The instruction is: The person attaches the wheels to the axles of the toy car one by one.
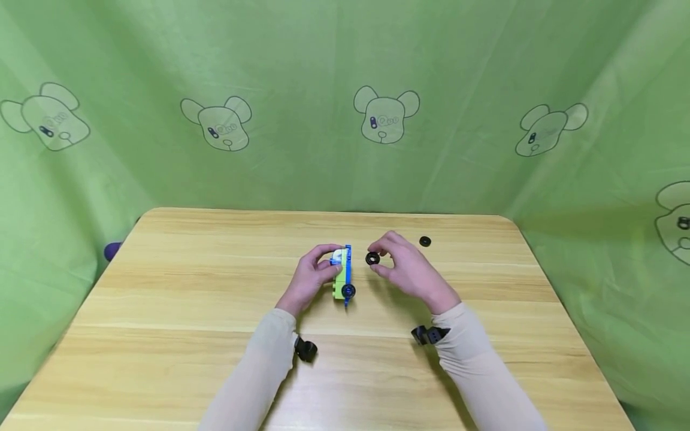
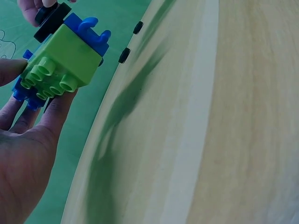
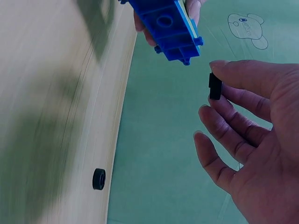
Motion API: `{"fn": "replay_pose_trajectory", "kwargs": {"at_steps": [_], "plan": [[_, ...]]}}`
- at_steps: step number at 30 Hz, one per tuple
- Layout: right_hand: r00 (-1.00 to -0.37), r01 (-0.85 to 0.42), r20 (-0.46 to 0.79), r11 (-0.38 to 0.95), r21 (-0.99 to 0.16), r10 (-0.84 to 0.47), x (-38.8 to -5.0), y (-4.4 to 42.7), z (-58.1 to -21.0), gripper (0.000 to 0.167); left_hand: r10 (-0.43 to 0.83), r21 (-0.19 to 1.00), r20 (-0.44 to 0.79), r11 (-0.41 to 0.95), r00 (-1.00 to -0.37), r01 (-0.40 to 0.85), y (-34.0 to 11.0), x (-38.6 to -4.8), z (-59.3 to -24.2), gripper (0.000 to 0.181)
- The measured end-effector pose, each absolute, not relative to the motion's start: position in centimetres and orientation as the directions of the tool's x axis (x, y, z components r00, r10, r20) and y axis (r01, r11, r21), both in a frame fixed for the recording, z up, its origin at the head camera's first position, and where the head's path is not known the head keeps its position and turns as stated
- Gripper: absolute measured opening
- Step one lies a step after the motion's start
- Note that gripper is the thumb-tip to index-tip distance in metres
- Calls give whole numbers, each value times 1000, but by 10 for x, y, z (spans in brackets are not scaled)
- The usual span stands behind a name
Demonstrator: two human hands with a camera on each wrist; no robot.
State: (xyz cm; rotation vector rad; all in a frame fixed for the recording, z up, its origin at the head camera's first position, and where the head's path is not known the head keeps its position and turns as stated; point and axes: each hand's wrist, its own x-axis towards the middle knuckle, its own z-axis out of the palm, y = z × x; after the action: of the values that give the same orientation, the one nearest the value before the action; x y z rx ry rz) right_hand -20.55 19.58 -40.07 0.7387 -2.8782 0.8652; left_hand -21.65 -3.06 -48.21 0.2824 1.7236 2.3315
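My left hand (image 1: 308, 276) grips a toy vehicle of green and blue blocks (image 1: 340, 274), its blue base facing right. A black wheel (image 1: 348, 291) is on the vehicle's near end. In the left wrist view green studs (image 2: 68, 82) and blue hooks (image 2: 96, 32) show on it. My right hand (image 1: 412, 269) pinches a loose black wheel (image 1: 372, 258) between thumb and fingers, a little right of the vehicle and apart from it. The right wrist view shows this wheel (image 3: 215, 87) edge-on, and the vehicle's hollow blue underside (image 3: 168, 28) with bare pegs at the lower end.
Another black wheel (image 1: 425, 241) lies on the wooden table (image 1: 188, 269), beyond my right hand. Two small black wheels (image 2: 124, 55) rest near the table's edge in the left wrist view. A green curtain (image 1: 302, 173) with printed bear heads surrounds the table; something purple (image 1: 112, 251) is beside its left edge.
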Motion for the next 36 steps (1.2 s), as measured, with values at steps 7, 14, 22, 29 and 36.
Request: {"fn": "replay_pose_trajectory", "kwargs": {"at_steps": [7, 14, 22, 29, 36], "plan": [[-873, -481, 194, 721, -498, -448, -207, 183, -405, 34, 290, 959, 31, -279, -956, -53, -31, -217, -483, 43], [-862, -500, 211, 709, -497, -461, -209, 171, -409, 33, 299, 955, 42, -292, -953, -49, -31, -216, -484, 42], [-861, -504, 222, 711, -490, -457, -210, 163, -413, 33, 308, 957, 37, -285, -951, -55, -32, -216, -485, 42], [-857, -511, 222, 716, -476, -465, -211, 159, -415, 35, 310, 963, 11, -261, -951, -74, -33, -215, -484, 43], [-858, -511, 225, 715, -477, -462, -211, 159, -416, 35, 312, 965, 5, -251, -950, -78, -31, -215, -483, 43]]}}
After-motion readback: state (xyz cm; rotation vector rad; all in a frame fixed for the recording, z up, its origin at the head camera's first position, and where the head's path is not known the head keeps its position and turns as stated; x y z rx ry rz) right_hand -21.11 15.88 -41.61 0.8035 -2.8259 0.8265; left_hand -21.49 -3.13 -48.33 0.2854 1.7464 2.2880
